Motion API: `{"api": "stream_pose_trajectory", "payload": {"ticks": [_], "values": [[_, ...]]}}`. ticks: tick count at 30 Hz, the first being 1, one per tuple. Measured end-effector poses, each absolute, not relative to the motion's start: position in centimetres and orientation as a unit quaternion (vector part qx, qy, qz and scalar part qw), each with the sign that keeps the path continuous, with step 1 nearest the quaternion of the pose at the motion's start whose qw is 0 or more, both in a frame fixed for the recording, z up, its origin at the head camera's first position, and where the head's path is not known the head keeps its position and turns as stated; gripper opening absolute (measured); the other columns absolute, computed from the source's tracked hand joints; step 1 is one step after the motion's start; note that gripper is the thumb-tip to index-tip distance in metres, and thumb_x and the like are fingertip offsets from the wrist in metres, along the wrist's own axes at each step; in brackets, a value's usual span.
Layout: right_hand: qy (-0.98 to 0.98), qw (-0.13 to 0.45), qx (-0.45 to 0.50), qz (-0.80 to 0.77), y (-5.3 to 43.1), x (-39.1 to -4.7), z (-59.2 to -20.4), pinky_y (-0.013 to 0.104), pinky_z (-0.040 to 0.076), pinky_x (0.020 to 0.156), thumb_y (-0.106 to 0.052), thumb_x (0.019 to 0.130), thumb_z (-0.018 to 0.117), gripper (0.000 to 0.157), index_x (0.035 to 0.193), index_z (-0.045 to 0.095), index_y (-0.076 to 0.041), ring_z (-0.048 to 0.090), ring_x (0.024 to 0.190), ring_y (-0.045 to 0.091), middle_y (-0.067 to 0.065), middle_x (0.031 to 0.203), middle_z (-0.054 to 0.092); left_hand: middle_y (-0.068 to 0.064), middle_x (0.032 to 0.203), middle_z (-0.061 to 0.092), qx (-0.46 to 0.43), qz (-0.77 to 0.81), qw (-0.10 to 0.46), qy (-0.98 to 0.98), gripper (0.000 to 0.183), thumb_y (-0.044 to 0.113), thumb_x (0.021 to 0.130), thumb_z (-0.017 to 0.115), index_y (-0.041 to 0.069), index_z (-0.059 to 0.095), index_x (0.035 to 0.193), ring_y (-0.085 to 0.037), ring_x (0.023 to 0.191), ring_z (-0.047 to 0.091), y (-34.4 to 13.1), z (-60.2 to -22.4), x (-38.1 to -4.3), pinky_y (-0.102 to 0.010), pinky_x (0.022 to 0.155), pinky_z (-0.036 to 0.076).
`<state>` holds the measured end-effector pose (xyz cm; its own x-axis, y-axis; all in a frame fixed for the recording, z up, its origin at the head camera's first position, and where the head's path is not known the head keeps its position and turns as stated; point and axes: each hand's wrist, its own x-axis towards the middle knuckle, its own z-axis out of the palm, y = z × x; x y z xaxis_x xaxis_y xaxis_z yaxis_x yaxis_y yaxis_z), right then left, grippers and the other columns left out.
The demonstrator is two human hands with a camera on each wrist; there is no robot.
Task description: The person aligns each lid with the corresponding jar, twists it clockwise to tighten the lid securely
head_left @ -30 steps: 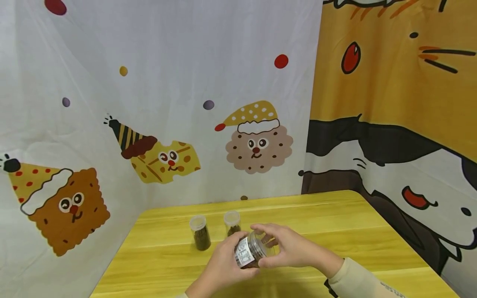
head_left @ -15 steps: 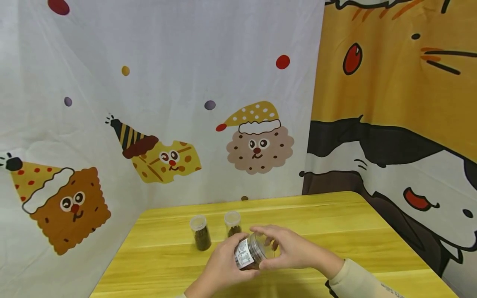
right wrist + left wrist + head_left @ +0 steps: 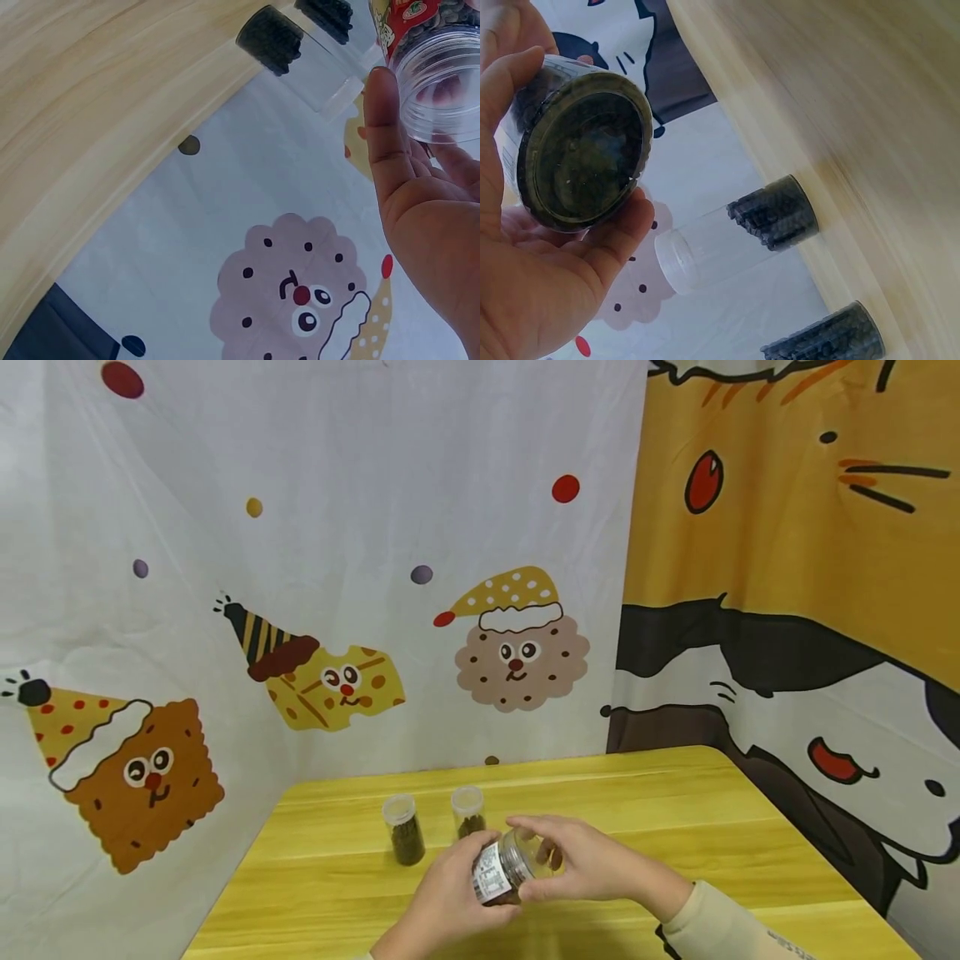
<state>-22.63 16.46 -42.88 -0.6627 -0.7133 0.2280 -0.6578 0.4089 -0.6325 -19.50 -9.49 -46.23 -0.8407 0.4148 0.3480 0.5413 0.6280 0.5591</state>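
Observation:
My left hand grips a clear plastic jar with a white label, tilted over the table. Its dark round base faces the left wrist camera. A red label and small dark pieces inside show in the right wrist view. The fingers and thumb of my right hand curl round the jar's clear ridged lid end. Some right fingers are hidden behind it.
Two clear cylindrical bottles with pale caps, a left bottle and a right bottle, stand beyond my hands, partly filled with dark pieces. The yellow wood-grain table ends at a cartoon-printed curtain.
The right fingers have shifted slightly around the lid end. The jar stays in the left hand at nearly the same spot, and the bottles have not moved.

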Motion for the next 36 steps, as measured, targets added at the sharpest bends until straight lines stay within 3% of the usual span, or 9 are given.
{"api": "stream_pose_trajectory", "payload": {"ticks": [5, 10, 14, 20, 31, 36], "values": [[0.845, 0.054, -0.4, -0.352, 16.4, -22.74, -42.93, 0.023, 0.06, 0.076, -0.05, 0.097, 0.078, 0.083, 0.164, 0.043, -0.014, 0.07, 0.096, 0.009, 0.007, 0.138, 0.069, 0.003, 0.123, 0.072, -0.265, -0.333, 0.103, -0.899, 0.085, 0.048, 0.074, 0.097, 0.014, 0.059, 0.142, -0.003, 0.099, 0.063, -9.4, -46.54, -19.53, -0.025, 0.083, 0.059], [0.847, 0.04, -0.408, -0.337, 16.58, -22.63, -42.97, 0.03, 0.063, 0.087, -0.051, 0.093, 0.081, 0.095, 0.168, 0.034, -0.019, 0.071, 0.113, 0.019, 0.012, 0.156, 0.058, 0.002, 0.125, 0.073, -0.258, -0.331, 0.104, -0.901, 0.087, 0.046, 0.072, 0.098, 0.013, 0.059, 0.143, -0.004, 0.1, 0.064, -9.45, -46.73, -19.57, -0.027, 0.085, 0.06], [0.841, 0.015, -0.429, -0.328, 16.74, -22.53, -42.92, 0.034, 0.063, 0.093, -0.047, 0.093, 0.083, 0.09, 0.166, 0.039, -0.022, 0.07, 0.12, 0.022, 0.011, 0.156, 0.058, 0.001, 0.126, 0.073, -0.257, -0.324, 0.108, -0.904, 0.088, 0.047, 0.072, 0.098, 0.013, 0.059, 0.144, -0.006, 0.102, 0.065, -9.5, -46.74, -19.59, -0.028, 0.086, 0.061], [0.842, 0.002, -0.431, -0.324, 16.73, -22.47, -42.84, 0.029, 0.063, 0.088, -0.046, 0.095, 0.081, 0.079, 0.162, 0.046, -0.02, 0.07, 0.11, 0.013, 0.009, 0.145, 0.065, 0.002, 0.127, 0.072, -0.256, -0.331, 0.098, -0.903, 0.089, 0.049, 0.072, 0.098, 0.013, 0.058, 0.144, -0.005, 0.102, 0.065, -9.43, -46.62, -19.51, -0.027, 0.086, 0.06], [0.855, 0.04, -0.388, -0.341, 16.4, -22.77, -43.09, 0.026, 0.061, 0.076, -0.053, 0.097, 0.076, 0.077, 0.157, 0.052, -0.01, 0.068, 0.092, 0.006, 0.004, 0.128, 0.072, 0.002, 0.124, 0.072, -0.255, -0.311, 0.118, -0.908, 0.086, 0.042, 0.071, 0.098, 0.011, 0.06, 0.142, -0.005, 0.101, 0.064, -9.14, -46.72, -19.54, -0.028, 0.088, 0.061], [0.865, 0.033, -0.383, -0.322, 16.38, -22.6, -43.25, 0.031, 0.063, 0.081, -0.055, 0.094, 0.079, 0.087, 0.161, 0.046, -0.012, 0.071, 0.101, 0.013, 0.008, 0.141, 0.069, 0.002, 0.123, 0.072, -0.253, -0.311, 0.117, -0.909, 0.086, 0.041, 0.071, 0.098, 0.011, 0.06, 0.142, -0.005, 0.101, 0.065, -9.21, -46.7, -19.52, -0.03, 0.088, 0.061]]}}
